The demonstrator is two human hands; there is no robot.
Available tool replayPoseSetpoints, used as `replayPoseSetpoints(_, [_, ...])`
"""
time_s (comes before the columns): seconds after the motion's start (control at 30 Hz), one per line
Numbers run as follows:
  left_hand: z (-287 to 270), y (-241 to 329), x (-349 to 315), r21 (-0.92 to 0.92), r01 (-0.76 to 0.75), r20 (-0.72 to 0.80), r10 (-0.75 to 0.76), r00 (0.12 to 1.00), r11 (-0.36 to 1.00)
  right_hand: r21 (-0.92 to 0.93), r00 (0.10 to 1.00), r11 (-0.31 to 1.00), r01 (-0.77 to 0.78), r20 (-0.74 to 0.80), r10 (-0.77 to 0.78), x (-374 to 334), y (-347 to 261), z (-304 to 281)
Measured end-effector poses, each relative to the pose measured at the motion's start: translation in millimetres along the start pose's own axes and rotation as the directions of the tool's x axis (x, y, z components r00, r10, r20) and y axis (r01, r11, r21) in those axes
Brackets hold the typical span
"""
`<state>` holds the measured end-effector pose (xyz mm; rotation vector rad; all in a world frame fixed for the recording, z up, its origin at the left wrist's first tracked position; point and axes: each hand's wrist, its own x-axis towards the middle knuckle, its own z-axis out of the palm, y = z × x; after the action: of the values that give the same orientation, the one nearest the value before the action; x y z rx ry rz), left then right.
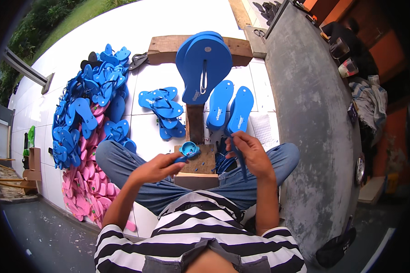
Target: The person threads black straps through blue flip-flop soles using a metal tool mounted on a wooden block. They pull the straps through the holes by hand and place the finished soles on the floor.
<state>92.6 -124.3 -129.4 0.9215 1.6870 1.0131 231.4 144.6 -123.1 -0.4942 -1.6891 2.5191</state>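
My left hand (157, 167) is closed around a small blue object (182, 159), mostly hidden by my fingers, so its kind is unclear. In the fingers of my right hand (255, 157) hangs a blue flip-flop strap (239, 157). Between the hands, a small blue cup (189, 149) sits on a wooden block (200, 164) strewn with blue scraps. More blue straps (224, 160) lie beside my right knee. Ahead of me, blue flip-flop soles (191, 50) rest on a wooden stand, with a metal loop (204, 77) over the top one. Sole stacks (221, 102) stand right of it.
At left rises a large pile of blue flip-flops (84, 116), with pink flip-flops (86, 191) nearer me. A smaller blue flip-flop stack (166, 107) lies left of the stand's wooden beam (164, 49). A grey ledge (310, 136) runs along my right; a person (346, 36) is beyond it.
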Motion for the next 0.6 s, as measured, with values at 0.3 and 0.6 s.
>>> replayPoseSetpoints(0.3, [67, -46, 40, 0.227, -0.058, -0.005, 0.061, 0.998, 0.972, -0.263, 0.985, 0.962, 0.074, -0.131, -0.112, 26, 12, 45])
replayPoseSetpoints(0.6, [52, 20, 56, -0.394, -0.32, -0.453, 0.121, 0.883, 0.861, -0.383, 0.949, 0.915, 0.123, -0.224, -0.221, 33, 1, 79])
